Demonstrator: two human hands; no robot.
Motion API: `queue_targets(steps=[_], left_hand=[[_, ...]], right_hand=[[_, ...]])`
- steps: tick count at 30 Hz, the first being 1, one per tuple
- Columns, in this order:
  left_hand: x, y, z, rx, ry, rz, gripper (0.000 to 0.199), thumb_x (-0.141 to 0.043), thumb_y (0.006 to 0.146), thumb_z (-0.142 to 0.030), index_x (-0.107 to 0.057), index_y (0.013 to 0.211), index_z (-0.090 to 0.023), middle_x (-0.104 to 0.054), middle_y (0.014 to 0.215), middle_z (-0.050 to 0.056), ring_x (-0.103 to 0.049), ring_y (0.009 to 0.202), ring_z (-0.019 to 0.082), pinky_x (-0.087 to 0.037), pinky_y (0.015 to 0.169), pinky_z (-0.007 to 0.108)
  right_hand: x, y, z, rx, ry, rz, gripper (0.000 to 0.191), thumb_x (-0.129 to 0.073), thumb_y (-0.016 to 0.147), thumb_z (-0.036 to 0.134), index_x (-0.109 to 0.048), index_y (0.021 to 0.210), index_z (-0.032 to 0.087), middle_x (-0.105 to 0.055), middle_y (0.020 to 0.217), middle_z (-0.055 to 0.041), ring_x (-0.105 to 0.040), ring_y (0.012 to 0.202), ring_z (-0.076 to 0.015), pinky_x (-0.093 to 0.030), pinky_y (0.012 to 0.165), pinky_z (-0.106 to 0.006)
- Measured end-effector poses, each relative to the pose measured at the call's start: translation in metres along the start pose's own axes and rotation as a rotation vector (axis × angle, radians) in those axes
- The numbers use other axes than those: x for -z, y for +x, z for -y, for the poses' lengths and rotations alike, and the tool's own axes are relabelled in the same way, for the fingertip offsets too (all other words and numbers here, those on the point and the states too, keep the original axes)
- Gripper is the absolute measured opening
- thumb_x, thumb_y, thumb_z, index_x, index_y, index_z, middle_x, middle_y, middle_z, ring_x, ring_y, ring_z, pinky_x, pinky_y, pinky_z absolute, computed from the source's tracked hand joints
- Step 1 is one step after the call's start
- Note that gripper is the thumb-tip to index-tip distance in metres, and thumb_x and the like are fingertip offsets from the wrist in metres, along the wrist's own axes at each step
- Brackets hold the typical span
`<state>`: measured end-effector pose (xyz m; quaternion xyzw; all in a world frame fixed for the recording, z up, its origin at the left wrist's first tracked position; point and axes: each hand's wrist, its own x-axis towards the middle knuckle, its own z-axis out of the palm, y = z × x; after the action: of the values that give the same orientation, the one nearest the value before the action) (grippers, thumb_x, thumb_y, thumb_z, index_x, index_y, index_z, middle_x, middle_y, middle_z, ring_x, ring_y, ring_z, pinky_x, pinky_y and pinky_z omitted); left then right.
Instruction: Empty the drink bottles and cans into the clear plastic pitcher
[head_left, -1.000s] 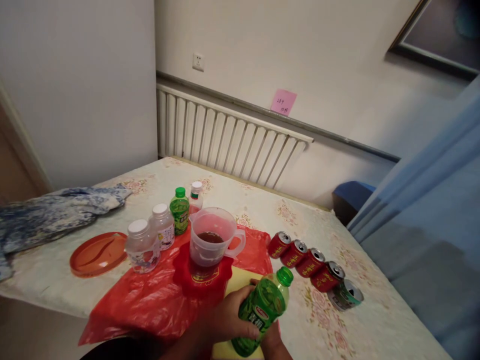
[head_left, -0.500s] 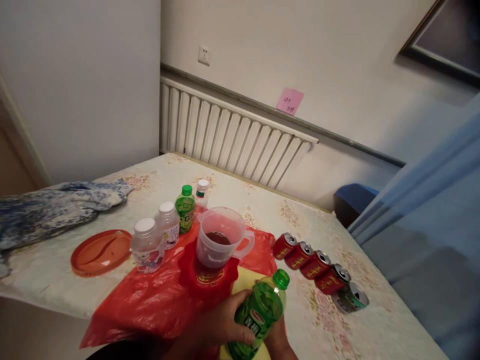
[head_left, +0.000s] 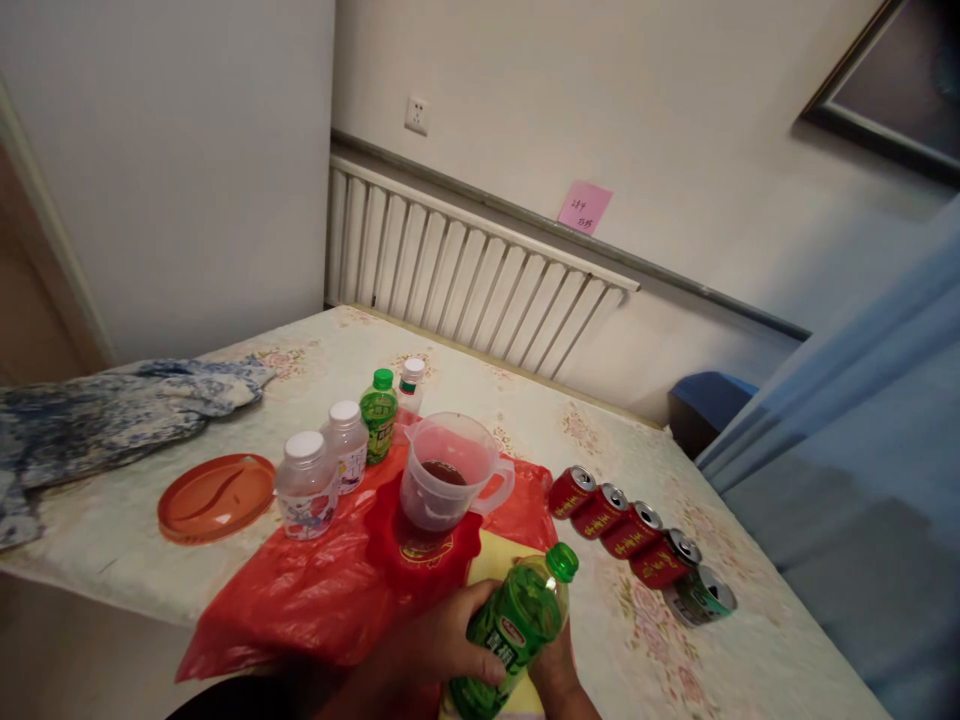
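A green-labelled bottle (head_left: 510, 635) with a green cap leans to the right at the bottom centre. Around its left side wrap the fingers and thumb of my left hand (head_left: 450, 635). My right hand (head_left: 555, 670) is behind the bottle's right side, its fingers hidden by the bottle. Beyond them a clear measuring jug (head_left: 439, 505) with dark liquid stands on a red scalloped dish (head_left: 420, 550). Left of the jug are a second green bottle (head_left: 379, 420), a small white-capped bottle (head_left: 410, 390) and two clear white-capped jars (head_left: 306, 495) (head_left: 349, 450).
Four red cans and a green can (head_left: 701, 597) form a slanting row at the right. A red plastic bag (head_left: 262, 610) and yellow cloth (head_left: 495, 555) lie under things. An orange lid (head_left: 217, 500) and floral fabric (head_left: 127, 410) are at the left; a blue curtain (head_left: 862, 450) hangs right.
The view has shifted slightly, so the jars, jug and lid appear a little farther right. The bottle is still held, with only a slight shift of it and my hands.
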<state>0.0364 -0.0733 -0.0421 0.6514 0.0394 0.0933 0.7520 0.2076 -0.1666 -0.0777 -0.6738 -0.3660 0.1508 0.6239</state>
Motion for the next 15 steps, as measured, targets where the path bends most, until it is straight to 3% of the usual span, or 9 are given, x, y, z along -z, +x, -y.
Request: queue_targets(steps=[7,11,15], left_hand=[[0.001,-0.002,-0.004,0.033,-0.072,-0.049,0.074,-0.078,0.057,-0.025,-0.052,0.126,-0.023,-0.060,0.119,0.003,-0.053,0.109,0.028,-0.046,0.091,0.038],[0.001,-0.003,-0.003,0.030,-0.062,-0.045,0.075,-0.079,0.057,-0.027,-0.052,0.127,-0.023,-0.060,0.120,0.003,-0.053,0.109,0.028,-0.045,0.090,0.037],[0.001,-0.002,-0.001,0.011,-0.097,-0.045,0.076,-0.079,0.056,-0.030,-0.051,0.127,-0.023,-0.060,0.118,0.003,-0.053,0.109,0.028,-0.045,0.090,0.037]], right_hand=[[0.001,0.000,0.006,0.057,-0.092,0.001,0.032,-0.065,0.074,0.056,-0.070,0.082,0.025,-0.070,0.072,-0.0056,-0.066,0.076,-0.0266,-0.055,0.065,-0.035],[0.001,-0.002,0.010,0.044,-0.112,-0.001,0.035,-0.066,0.073,0.056,-0.070,0.086,0.024,-0.070,0.073,-0.0059,-0.065,0.070,-0.0246,-0.055,0.061,-0.033],[0.001,-0.002,0.012,0.071,-0.136,0.014,0.034,-0.065,0.073,0.057,-0.068,0.079,0.023,-0.068,0.067,-0.0042,-0.062,0.064,-0.0220,-0.053,0.057,-0.030]])
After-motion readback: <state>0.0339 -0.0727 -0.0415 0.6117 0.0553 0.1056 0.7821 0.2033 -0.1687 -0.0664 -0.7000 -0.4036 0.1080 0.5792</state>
